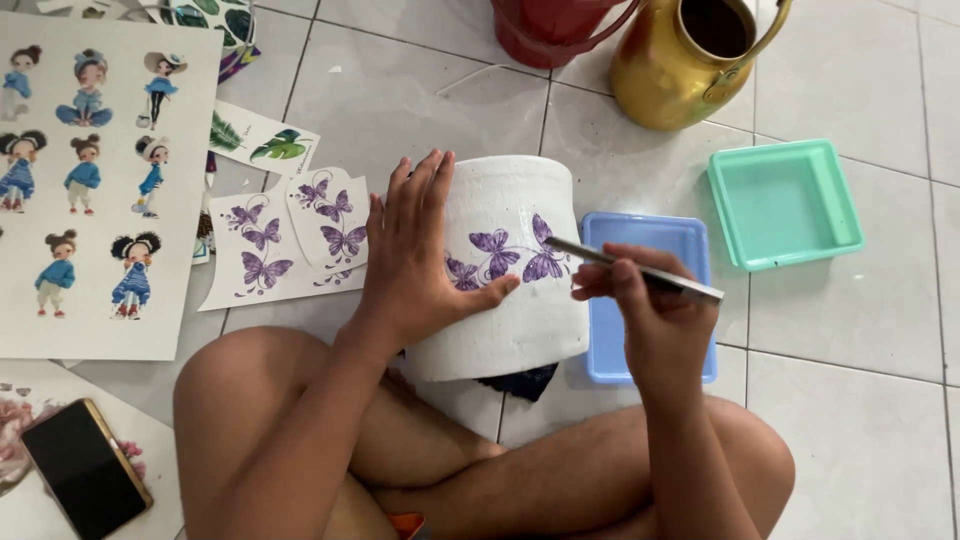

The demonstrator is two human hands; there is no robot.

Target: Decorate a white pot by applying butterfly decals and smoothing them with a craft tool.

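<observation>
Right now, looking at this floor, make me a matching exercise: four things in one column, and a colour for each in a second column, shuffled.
Things:
1. square tray
2. rectangular tray
3. watering can
4. butterflies on the white pot

Colours:
A. purple
B. gold
C. mint green
D. light blue

Pairs: 1-C, 2-D, 3-B, 4-A
</observation>
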